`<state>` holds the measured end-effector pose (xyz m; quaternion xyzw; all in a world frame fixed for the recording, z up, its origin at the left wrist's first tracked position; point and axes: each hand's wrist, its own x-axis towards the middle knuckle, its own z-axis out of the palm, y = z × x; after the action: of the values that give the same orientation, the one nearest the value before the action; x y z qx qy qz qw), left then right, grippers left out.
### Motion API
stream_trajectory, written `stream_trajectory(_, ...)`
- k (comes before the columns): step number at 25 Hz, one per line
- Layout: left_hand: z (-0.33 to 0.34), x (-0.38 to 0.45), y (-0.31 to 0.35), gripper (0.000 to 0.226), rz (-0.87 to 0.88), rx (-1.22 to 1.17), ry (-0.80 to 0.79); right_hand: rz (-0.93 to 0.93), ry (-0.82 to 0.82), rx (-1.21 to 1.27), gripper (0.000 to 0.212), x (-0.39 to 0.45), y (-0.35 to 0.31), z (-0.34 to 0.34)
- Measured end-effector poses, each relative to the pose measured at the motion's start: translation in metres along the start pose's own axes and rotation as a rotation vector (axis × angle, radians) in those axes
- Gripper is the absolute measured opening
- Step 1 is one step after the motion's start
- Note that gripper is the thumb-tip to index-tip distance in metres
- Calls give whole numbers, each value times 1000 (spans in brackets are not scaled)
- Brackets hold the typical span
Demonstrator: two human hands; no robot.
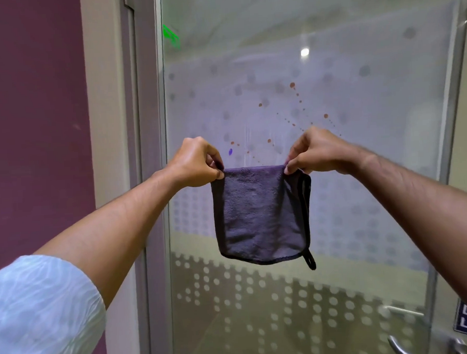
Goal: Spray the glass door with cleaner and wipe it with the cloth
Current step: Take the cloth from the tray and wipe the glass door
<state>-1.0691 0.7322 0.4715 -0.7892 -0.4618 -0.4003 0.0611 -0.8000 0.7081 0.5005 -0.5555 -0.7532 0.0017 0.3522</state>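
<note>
Here, nearest to me, both forearms reach forward, with a pale patterned sleeve (36, 309) on the left arm. My left hand (196, 162) pinches one upper corner of the cloth (258, 213) between thumb and curled fingers, and my right hand (317, 150) pinches the other upper corner the same way. The cloth is dark purple-grey and folded; it hangs flat between the two hands, its top edge stretched level, and a small hanging loop (310, 260) dangles from its lower right corner. Behind the cloth stands the glass door (349, 197), frosted with a dotted pattern, and I cannot tell whether the cloth touches it. Brownish spots (292, 85) and one small purple mark (230, 151) speckle the glass above the hands. A metal door handle (398, 344) sits at lower right. To the left are the pale door frame (108, 129) and a maroon wall (31, 106).
</note>
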Motion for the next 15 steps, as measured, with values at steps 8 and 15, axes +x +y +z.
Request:
stream_trajectory(8, 6, 94, -51, 12, 130, -81, 68, 19, 179, -124, 7, 67, -13, 3)
stream_trajectory(15, 12, 167, -73, 15, 287, -145, 150, 40, 512, -342, 17, 109, -24, 20)
